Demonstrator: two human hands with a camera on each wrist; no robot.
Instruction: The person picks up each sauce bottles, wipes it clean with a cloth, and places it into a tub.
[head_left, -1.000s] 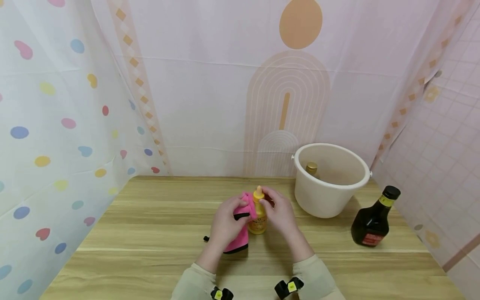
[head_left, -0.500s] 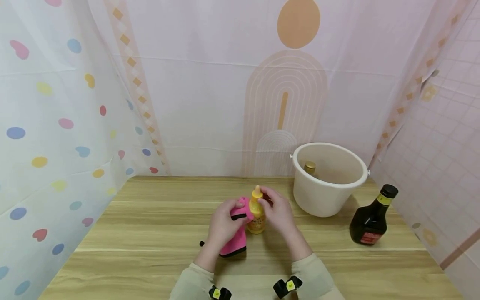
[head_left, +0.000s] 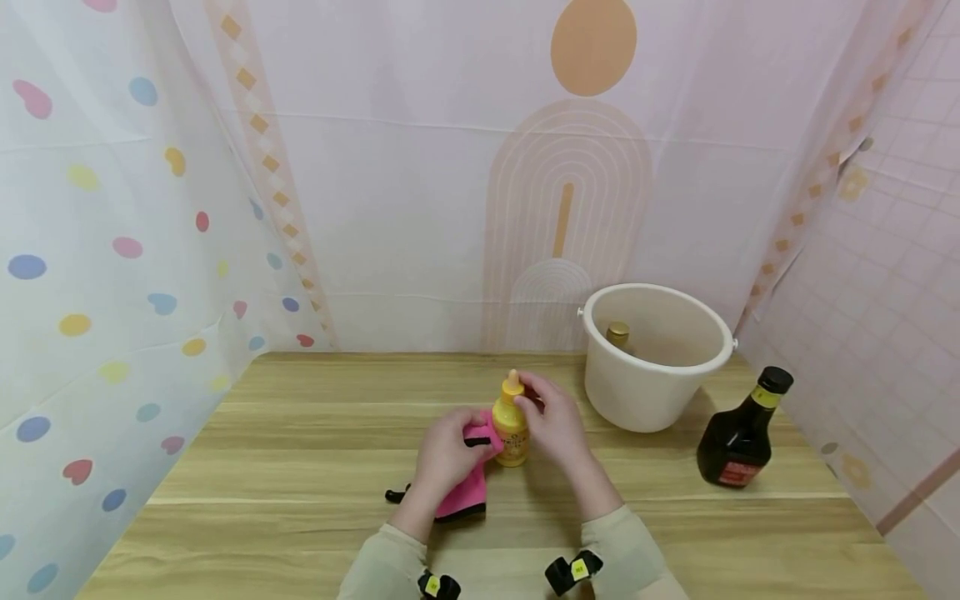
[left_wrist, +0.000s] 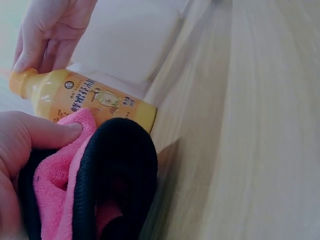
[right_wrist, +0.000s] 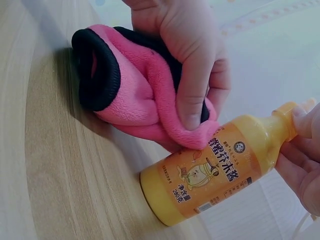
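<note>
A yellow squeeze bottle [head_left: 512, 437] of sauce stands upright on the table, its printed label showing in the right wrist view. My right hand [head_left: 557, 421] pinches it at the neck, just under the pointed cap. In my left hand [head_left: 445, 454] is a folded pink plush cloth [head_left: 463, 493] with black edging, gripped between thumb and fingers. The cloth [right_wrist: 135, 95] touches the side of the bottle [right_wrist: 205, 175] at its label. Seen from the left wrist, the cloth [left_wrist: 60, 185] hides part of the bottle's lower side.
A white bucket [head_left: 637, 392] stands at the back right, with a gold-capped bottle [head_left: 618, 333] inside. To its right is a dark bottle [head_left: 735, 450] with a black cap and red label. Patterned curtains [head_left: 405, 208] hang behind the wooden table [head_left: 300, 467].
My left hand has slid the cloth down the bottle's side, from near the neck to the label. The right hand keeps its pinch on the neck, and the bottle still stands.
</note>
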